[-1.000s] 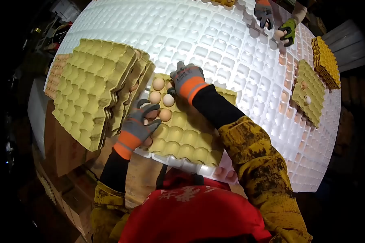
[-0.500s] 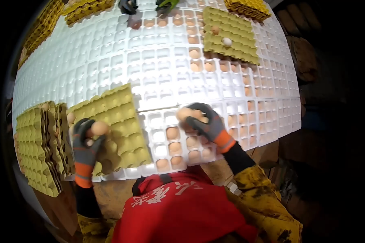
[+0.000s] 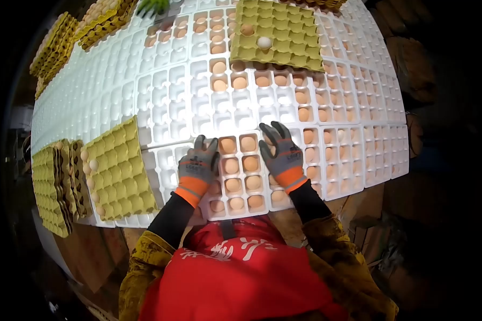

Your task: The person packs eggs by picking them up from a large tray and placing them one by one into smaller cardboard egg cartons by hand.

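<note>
Both hands wear grey gloves with orange cuffs. My left hand [image 3: 206, 152] rests over the left side of a white foam tray [image 3: 231, 215] at the front, its fingers pointing forward. On the tray's right side lies my right hand [image 3: 273, 140], fingers apart. Between them brown eggs [image 3: 232, 185] sit in the tray's cells. No egg shows in my right hand; what lies under my left palm is hidden. To the left, a yellow pulp tray [image 3: 119, 171] holds several eggs [image 3: 89, 183] along its left edge.
At far left stands a stack of pulp trays [image 3: 51, 187]. Another pulp tray [image 3: 284, 33] with a brown and a white egg lies at the back. Yellow tray stacks [image 3: 99, 24] stand at back left. A co-worker's green-gloved hand [image 3: 154, 6] shows at the top edge.
The eggs both hands held are no longer seen in them. My left hand has moved right from the pulp tray to the foam tray. More eggs fill its cells, and the view has shifted.
</note>
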`<state>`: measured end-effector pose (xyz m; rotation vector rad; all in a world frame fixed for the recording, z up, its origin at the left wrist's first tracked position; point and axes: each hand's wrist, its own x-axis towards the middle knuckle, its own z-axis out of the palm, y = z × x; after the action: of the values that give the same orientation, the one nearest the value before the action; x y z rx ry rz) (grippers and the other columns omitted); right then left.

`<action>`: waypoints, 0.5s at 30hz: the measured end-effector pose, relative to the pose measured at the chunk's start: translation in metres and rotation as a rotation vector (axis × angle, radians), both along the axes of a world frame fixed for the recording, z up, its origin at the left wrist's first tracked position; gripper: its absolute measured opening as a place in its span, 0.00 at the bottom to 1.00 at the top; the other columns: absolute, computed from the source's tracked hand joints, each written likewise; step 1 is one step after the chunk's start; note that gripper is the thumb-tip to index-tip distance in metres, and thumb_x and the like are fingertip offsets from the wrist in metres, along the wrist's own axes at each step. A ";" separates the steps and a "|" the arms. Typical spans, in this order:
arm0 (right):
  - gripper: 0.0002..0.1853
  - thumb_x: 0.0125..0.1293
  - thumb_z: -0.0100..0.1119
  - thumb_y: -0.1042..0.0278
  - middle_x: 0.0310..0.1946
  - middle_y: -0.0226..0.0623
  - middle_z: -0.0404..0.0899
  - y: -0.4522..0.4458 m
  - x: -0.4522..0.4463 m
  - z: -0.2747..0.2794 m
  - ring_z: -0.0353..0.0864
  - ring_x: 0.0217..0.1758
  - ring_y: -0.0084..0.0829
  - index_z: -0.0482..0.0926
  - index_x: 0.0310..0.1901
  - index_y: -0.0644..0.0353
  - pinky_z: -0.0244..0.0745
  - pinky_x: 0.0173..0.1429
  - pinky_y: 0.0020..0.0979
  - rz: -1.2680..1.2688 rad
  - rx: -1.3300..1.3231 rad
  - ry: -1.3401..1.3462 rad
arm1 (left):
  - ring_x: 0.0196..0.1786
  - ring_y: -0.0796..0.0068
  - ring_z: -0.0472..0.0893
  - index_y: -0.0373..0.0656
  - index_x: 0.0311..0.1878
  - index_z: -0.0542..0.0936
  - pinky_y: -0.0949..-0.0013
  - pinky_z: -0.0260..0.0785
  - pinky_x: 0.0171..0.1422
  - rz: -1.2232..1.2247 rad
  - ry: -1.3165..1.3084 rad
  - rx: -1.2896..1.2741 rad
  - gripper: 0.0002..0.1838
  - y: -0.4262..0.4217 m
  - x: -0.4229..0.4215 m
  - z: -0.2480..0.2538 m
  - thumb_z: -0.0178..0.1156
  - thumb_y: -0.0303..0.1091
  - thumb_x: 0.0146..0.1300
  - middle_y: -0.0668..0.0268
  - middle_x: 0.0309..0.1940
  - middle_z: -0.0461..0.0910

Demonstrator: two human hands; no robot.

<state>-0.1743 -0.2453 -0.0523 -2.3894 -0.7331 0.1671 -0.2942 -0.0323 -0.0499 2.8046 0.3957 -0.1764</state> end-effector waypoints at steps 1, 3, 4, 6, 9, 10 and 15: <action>0.26 0.68 0.64 0.59 0.68 0.47 0.72 -0.006 0.004 0.004 0.79 0.64 0.50 0.76 0.67 0.42 0.80 0.60 0.45 -0.012 0.086 0.072 | 0.52 0.47 0.82 0.56 0.69 0.77 0.51 0.79 0.52 0.018 0.020 -0.008 0.25 0.006 -0.005 -0.003 0.61 0.39 0.67 0.50 0.65 0.74; 0.26 0.70 0.64 0.63 0.63 0.44 0.77 -0.028 0.019 -0.035 0.85 0.56 0.42 0.75 0.69 0.42 0.83 0.52 0.39 0.141 0.173 -0.009 | 0.48 0.59 0.83 0.51 0.70 0.76 0.61 0.78 0.50 0.075 -0.241 -0.145 0.24 0.014 -0.016 -0.010 0.59 0.33 0.71 0.56 0.64 0.76; 0.25 0.71 0.63 0.66 0.60 0.41 0.79 -0.031 0.023 -0.015 0.85 0.50 0.35 0.75 0.69 0.46 0.83 0.51 0.36 -0.068 0.337 0.433 | 0.47 0.62 0.82 0.50 0.69 0.77 0.64 0.77 0.50 0.188 -0.368 -0.325 0.23 0.018 -0.017 -0.008 0.59 0.31 0.71 0.57 0.62 0.77; 0.24 0.72 0.61 0.70 0.58 0.38 0.80 -0.038 0.027 0.001 0.84 0.47 0.29 0.75 0.69 0.50 0.81 0.51 0.33 -0.229 0.390 0.654 | 0.44 0.74 0.78 0.45 0.69 0.76 0.72 0.73 0.51 0.506 -0.600 -0.728 0.22 0.033 -0.027 -0.025 0.56 0.24 0.73 0.63 0.58 0.79; 0.22 0.73 0.57 0.73 0.60 0.39 0.80 -0.049 0.036 -0.026 0.80 0.57 0.30 0.75 0.68 0.54 0.77 0.59 0.34 -0.073 0.144 -0.048 | 0.55 0.69 0.78 0.36 0.67 0.75 0.66 0.71 0.59 0.424 -0.948 -0.441 0.20 0.045 -0.021 -0.047 0.49 0.24 0.75 0.59 0.56 0.80; 0.21 0.74 0.56 0.74 0.60 0.39 0.80 -0.050 0.040 -0.035 0.79 0.61 0.31 0.75 0.67 0.56 0.76 0.62 0.34 -0.020 0.070 -0.286 | 0.58 0.58 0.77 0.40 0.67 0.76 0.60 0.69 0.63 0.371 -0.874 -0.466 0.22 0.049 -0.023 -0.064 0.51 0.23 0.71 0.56 0.58 0.80; 0.22 0.72 0.56 0.78 0.64 0.40 0.76 -0.019 0.018 -0.026 0.73 0.70 0.37 0.75 0.67 0.59 0.69 0.72 0.38 -0.158 0.417 -0.074 | 0.68 0.51 0.72 0.45 0.67 0.77 0.52 0.61 0.74 0.238 -0.651 -0.175 0.25 0.050 -0.054 -0.007 0.60 0.27 0.65 0.58 0.65 0.76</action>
<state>-0.1560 -0.2645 -0.0786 -2.0483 -0.5453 -0.1301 -0.3482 0.0180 -0.0571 2.4325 0.5091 0.6970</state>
